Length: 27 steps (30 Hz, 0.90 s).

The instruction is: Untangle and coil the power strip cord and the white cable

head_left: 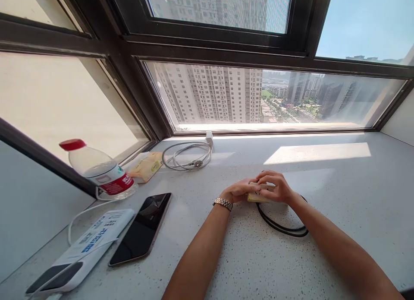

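Progress looks like mid-handling to me: the pale block (pixel 255 198) is between both hands, so getting hold of it is done, but letting go isn't. How much is left I honestly can't say from my end. Call the block the middle of the clock, with the window (pixel 268 97) at 12. The left hand (pixel 239 190) has its fingers closed narrow on the 9 o'clock end. The right hand (pixel 274 185) comes in from 4, fingers curled over the top; pinching or just resting, I can't tell.

Material-wise, the block reads as boxy hard plastic, white on top with a yellowish edge. The black cord (pixel 284 228) looks slim and rubbery, bending in a loose loop around 4 to 5 o'clock. Under it all is a hard white tabletop (pixel 246 257) with dark speckles. Out at 10 there's a smooth white cable (pixel 171 162) in a springy coil. Toward 9 I've got a soft-looking yellow packet (pixel 148 166), then a clear plastic bottle (pixel 100 170) with a red cap. Around 8:30 it's a flat glossy black phone (pixel 142 228), and beyond that a chunky white slab (pixel 87 244) with blue print.
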Motion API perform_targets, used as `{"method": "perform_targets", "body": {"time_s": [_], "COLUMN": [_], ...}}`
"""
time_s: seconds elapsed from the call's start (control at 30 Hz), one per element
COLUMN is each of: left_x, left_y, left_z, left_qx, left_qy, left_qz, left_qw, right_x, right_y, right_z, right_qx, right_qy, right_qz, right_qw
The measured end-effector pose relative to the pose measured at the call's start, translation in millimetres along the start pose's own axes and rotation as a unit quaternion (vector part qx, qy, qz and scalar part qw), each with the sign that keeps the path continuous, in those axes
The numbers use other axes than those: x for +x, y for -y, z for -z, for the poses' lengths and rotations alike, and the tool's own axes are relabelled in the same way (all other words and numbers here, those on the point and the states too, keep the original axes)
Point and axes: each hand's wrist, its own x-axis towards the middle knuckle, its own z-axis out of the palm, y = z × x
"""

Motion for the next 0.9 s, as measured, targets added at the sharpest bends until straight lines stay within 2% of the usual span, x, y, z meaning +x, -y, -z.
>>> {"method": "perform_targets", "body": {"time_s": [0.1, 0.17, 0.23, 0.27, 0.33, 0.4, 0.47, 0.53, 0.7, 0.9], "left_x": [0, -1, -2, -2, -3, -4, -5, -6, -5, -3], "left_y": [-2, -3, -4, -4, -6, -9, -11, -13, -13, -12], "left_z": [1, 2, 3, 3, 4, 4, 3, 1, -3, 0], "left_qx": [0.023, 0.032, 0.034, 0.033, 0.029, 0.029, 0.036, 0.049, 0.075, 0.075], "left_qy": [-0.01, -0.019, -0.029, -0.034, -0.044, -0.054, -0.061, -0.057, -0.004, -0.028], "left_qz": [0.005, 0.009, 0.012, 0.012, 0.007, -0.005, -0.011, -0.002, 0.034, 0.054], "left_qw": [1.0, 0.999, 0.999, 0.999, 0.999, 0.998, 0.997, 0.997, 0.997, 0.995], "right_x": [2, 4, 4, 3, 1, -1, -1, 1, 3, -1], "right_y": [-4, -7, -12, -15, -19, -22, -23, -22, -20, -23], "right_z": [12, 24, 40, 48, 62, 70, 72, 69, 61, 60], "right_qx": [0.049, 0.053, 0.037, 0.034, 0.051, 0.069, 0.066, 0.06, 0.097, 0.118], "right_qy": [0.024, 0.006, -0.013, 0.0, 0.096, 0.23, 0.317, 0.348, 0.338, 0.326], "right_qz": [-0.047, -0.084, -0.159, -0.211, -0.316, -0.373, -0.377, -0.366, -0.379, -0.386], "right_qw": [0.997, 0.995, 0.987, 0.977, 0.942, 0.896, 0.868, 0.861, 0.856, 0.855]}}
